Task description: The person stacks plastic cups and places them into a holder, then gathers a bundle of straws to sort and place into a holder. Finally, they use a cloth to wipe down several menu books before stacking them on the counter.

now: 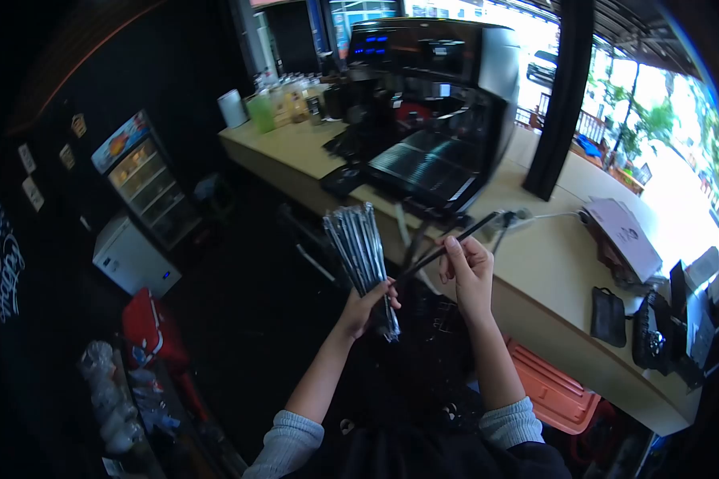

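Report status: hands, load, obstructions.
Left hand gripping plastic-wrapped bundle of thin black straws. Right hand pinching single long black straw. Large black coffee machine on pale counter beyond; hands unobstructed.

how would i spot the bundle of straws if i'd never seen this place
Find the big black espresso machine on the pale counter. Below it in the picture, look at the person's left hand. The bundle of straws is the thick, shiny-wrapped sheaf there, unlike the lone dark straw in the right hand.

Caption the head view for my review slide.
Left hand holds a bundle of wrapped straws; right hand pinches a dark straw.
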Demonstrator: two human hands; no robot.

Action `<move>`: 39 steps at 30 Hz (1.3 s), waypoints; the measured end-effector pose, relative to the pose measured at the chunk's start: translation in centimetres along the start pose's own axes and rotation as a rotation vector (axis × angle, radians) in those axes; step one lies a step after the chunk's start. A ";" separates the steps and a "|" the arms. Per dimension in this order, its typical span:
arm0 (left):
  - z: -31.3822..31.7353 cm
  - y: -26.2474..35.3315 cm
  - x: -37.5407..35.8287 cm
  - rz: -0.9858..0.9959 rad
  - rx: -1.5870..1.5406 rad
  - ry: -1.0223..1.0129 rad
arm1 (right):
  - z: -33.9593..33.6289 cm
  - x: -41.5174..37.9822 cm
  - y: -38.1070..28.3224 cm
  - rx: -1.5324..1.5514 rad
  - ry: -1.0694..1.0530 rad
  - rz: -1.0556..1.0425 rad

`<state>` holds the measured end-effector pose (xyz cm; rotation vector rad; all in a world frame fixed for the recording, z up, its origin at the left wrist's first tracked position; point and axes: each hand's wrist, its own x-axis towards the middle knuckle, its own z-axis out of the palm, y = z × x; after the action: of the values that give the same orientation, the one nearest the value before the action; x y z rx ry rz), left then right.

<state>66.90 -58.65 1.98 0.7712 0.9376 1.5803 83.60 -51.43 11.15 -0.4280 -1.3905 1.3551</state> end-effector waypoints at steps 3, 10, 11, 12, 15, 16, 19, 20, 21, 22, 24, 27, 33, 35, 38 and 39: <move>-6.5 3.3 -3.7 0.074 -0.120 0.111 | 8.6 -2.1 1.6 -0.068 -0.074 -0.181; -18.5 10.1 -13.2 0.259 -0.203 0.240 | 24.1 -6.8 6.2 -0.489 -0.540 -0.562; -19.8 10.9 -14.2 0.284 -0.182 0.274 | 25.8 -7.3 6.9 -0.495 -0.632 -0.565; -21.2 11.2 -14.9 0.317 -0.205 0.257 | 27.2 -7.8 8.3 -0.515 -0.677 -0.589; -24.5 13.0 -16.9 0.348 -0.176 0.303 | 31.4 -8.3 10.6 -0.524 -0.794 -0.654; -25.2 13.5 -17.5 0.383 -0.177 0.352 | 32.9 -8.3 11.3 -0.492 -0.796 -0.722; -28.5 14.4 -17.6 0.415 -0.077 0.424 | 35.9 -7.8 13.3 -0.560 -0.912 -0.662; -29.6 14.9 -17.4 0.403 -0.057 0.436 | 36.9 -7.3 13.8 -0.540 -0.907 -0.666; -30.6 15.3 -17.0 0.405 -0.055 0.438 | 37.7 -6.8 14.4 -0.536 -0.906 -0.668; -31.6 15.8 -16.5 0.373 -0.049 0.453 | 38.5 -6.1 15.0 -0.525 -0.915 -0.652; -33.7 16.8 -15.1 0.342 -0.049 0.468 | 40.3 -4.4 16.7 -0.510 -0.911 -0.641; -37.8 18.0 -12.1 0.373 -0.016 0.418 | 42.7 -1.9 19.5 -0.425 -0.854 -0.680; -43.7 22.6 -5.4 0.291 0.091 0.303 | 47.3 5.5 25.5 -0.108 -0.494 0.007; -45.3 23.7 -3.0 0.270 0.152 0.196 | 49.1 8.2 26.7 -0.091 -0.469 0.085; -47.1 23.9 -0.3 0.252 0.111 0.164 | 51.1 10.3 29.8 -0.007 -0.514 0.205; -47.9 24.0 0.5 0.233 0.100 0.152 | 51.4 10.7 30.7 -0.019 -0.495 0.218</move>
<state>14.36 -68.78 0.24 0.8634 1.0740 1.8258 23.89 -58.19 1.90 -0.2695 -1.7995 1.7041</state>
